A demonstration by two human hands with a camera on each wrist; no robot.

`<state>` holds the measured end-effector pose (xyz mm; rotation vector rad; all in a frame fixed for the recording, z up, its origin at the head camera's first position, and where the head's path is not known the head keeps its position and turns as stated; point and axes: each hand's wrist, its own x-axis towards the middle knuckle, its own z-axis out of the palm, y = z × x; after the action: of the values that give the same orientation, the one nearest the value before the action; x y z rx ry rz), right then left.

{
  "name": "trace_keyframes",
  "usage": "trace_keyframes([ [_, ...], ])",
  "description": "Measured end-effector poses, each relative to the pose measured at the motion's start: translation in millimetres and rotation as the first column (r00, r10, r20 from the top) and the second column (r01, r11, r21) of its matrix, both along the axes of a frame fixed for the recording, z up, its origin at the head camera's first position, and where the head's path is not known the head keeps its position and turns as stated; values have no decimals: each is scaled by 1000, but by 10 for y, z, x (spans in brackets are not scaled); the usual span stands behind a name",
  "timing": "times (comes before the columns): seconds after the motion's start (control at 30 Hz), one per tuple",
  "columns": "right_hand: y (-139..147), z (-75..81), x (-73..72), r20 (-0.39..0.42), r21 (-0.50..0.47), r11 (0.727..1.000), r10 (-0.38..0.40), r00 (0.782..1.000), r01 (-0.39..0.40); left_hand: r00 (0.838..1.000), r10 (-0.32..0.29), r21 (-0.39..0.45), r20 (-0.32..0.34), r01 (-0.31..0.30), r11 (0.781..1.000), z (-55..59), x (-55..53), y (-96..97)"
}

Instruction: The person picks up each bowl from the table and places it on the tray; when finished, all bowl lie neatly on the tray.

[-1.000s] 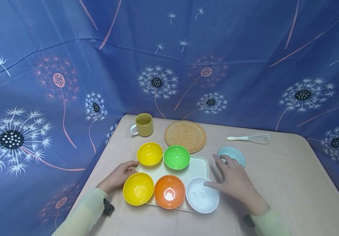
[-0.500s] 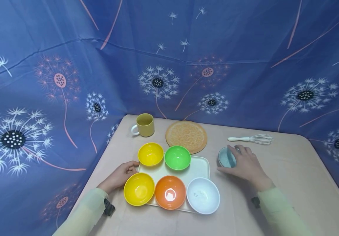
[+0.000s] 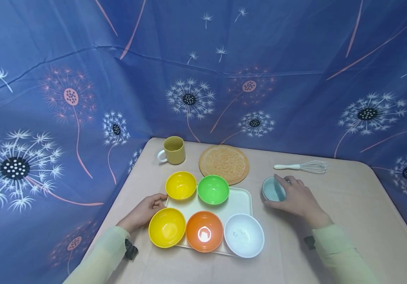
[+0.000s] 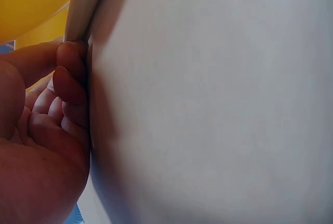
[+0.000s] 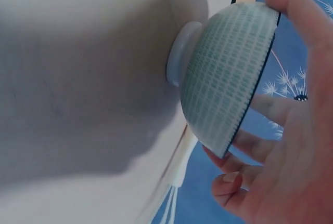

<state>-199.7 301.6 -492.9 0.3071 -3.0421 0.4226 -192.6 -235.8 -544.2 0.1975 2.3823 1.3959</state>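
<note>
My left hand [image 3: 144, 213] pinches the left edge of a white tray [image 3: 241, 200] between curled fingers and thumb. In the left wrist view, the fingertips meet the tray's rim [image 4: 86, 11]. On the tray are a yellow bowl [image 3: 181, 185] and a green bowl [image 3: 213, 189] behind, with another yellow bowl [image 3: 167, 227], an orange bowl [image 3: 199, 225] and a white bowl [image 3: 244, 235] along the front. To the right, my right hand [image 3: 300, 200] holds a small pale blue-green bowl [image 5: 229, 73] by its rim, thumb on one side and fingers on the other.
A mustard mug [image 3: 174, 150] with a white handle stands at the back left. Beside it lies a round, tan, patterned board [image 3: 223, 161]. A white-handled whisk [image 3: 300, 167] lies behind the right hand. Patterned blue cloth [image 3: 203, 59] hangs behind the table.
My right hand has moved right from over the white bowl to the small blue-green bowl and taken hold of its rim. The left hand stays at the tray's edge.
</note>
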Motion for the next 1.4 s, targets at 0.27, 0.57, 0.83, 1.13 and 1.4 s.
trace_keyframes([
  [0.27, -15, -62, -34, -33, -34, 999, -20, 999, 19, 1000, -2, -15, 7, 2, 1000, -30, -23, -5],
  [0.57, -144, -63, -60, -46, -51, 998, -24, 999, 21, 1000, 3, -15, 11, -3, 1000, -39, -20, -20],
  [0.83, -419, 53, -76, -64, -95, 995, 36, 997, -42, 1000, -1, -4, 18, 1, 1000, -28, -20, -21],
  [1.13, -790, 73, -79, -80, -69, 991, 108, 991, -114, 999, 12, -5, 30, -12, 1000, -15, -11, -10],
  [1.4, -1032, 10, -54, -61, -82, 984, 152, 986, -157, 999, 26, -5, 39, -26, 1000, -27, -16, -3],
])
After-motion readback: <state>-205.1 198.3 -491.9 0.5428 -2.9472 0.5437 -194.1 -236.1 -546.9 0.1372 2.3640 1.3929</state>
